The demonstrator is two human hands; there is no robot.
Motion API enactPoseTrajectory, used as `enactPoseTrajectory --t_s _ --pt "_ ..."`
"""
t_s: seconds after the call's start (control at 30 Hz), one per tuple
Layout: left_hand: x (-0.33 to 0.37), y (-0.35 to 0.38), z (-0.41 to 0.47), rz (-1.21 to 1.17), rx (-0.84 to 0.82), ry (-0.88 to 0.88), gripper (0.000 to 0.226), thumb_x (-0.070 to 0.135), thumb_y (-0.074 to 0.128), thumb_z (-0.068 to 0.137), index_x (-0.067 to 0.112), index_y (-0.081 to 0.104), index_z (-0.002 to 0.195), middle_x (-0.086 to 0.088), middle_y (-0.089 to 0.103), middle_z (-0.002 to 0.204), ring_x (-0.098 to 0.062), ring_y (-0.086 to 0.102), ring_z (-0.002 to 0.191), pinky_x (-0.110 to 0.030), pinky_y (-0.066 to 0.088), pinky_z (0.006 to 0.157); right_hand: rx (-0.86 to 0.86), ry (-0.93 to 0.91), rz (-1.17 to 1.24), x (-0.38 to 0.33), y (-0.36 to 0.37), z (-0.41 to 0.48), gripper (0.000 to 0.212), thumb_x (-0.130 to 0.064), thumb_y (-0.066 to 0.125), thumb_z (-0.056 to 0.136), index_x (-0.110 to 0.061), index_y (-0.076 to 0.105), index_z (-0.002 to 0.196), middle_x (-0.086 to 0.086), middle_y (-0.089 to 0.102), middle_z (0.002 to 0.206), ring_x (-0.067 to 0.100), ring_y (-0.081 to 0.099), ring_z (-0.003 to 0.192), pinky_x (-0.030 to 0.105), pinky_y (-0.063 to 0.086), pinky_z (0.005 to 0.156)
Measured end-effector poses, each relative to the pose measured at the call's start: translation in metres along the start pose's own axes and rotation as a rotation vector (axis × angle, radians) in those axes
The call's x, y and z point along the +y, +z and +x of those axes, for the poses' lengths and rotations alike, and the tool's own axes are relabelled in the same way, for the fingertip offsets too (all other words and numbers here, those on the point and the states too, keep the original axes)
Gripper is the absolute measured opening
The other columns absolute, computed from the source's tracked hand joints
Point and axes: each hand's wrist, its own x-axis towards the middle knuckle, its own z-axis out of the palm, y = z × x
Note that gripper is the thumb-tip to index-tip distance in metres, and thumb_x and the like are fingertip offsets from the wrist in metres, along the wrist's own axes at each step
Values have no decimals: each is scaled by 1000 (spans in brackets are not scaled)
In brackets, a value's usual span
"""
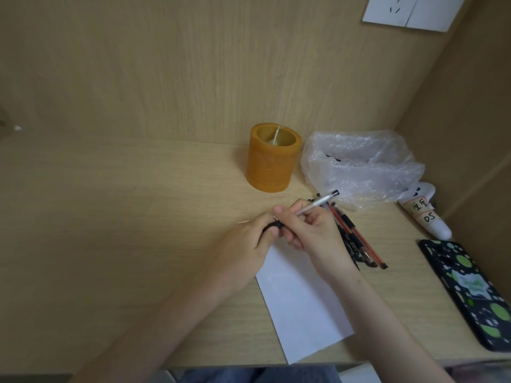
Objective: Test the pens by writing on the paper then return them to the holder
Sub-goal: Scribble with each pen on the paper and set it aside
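My right hand (309, 228) grips a white pen (318, 203) whose black end points up and to the right. My left hand (249, 244) pinches the pen's black cap (273, 225) at its lower end, just above the top edge of the white paper (301, 305). An orange cylindrical holder (272, 158) stands behind the hands with one thin stick inside. Several other pens (356, 239), black and red, lie in a bunch on the desk to the right of my right hand.
A crumpled clear plastic bag (359, 164) lies right of the holder. A white tube (425, 214) and a phone in a black case with green dots (470, 291) rest by the right wall. The wooden desk (110, 217) ends near my lap.
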Motion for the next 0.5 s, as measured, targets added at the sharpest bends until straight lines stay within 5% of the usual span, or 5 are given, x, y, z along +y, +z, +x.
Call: enactPoseTrajectory --t_s 0.1,0.27,0.37,0.5 --pt "1 -2 -2 -90 -7 -25 45 21 43 96 61 50 76 31 58 72 9 52 70 -8 33 61 -52 25 -1 0 -1 -1 24 -12 61 90 -4 53 69 0 50 47 5 35 38 13 30 41" --pt "-8 -1 -3 -240 21 -40 15 33 53 91 34 63 80 7 65 76 -5 58 74 -23 42 67 -56 52 44 2 -3 0 27 -13 61 89 -11 52 64 0 51 45 7 36 38 16 29 41" --pt "-12 -2 -3 -137 55 -109 17 46 64 79 35 62 91 13 49 56 3 43 51 -15 31 52 42 101 155 4 -8 8 31 -18 65 85 -15 50 58 -2 47 42 9 34 36 19 26 39" --pt "-24 -3 -10 71 93 -142 27 55 66 71 38 66 92 12 41 48 -1 45 51 -14 31 53 172 227 304 7 -19 22 25 -26 68 82 -16 50 70 -4 40 49 9 37 42 17 27 37"
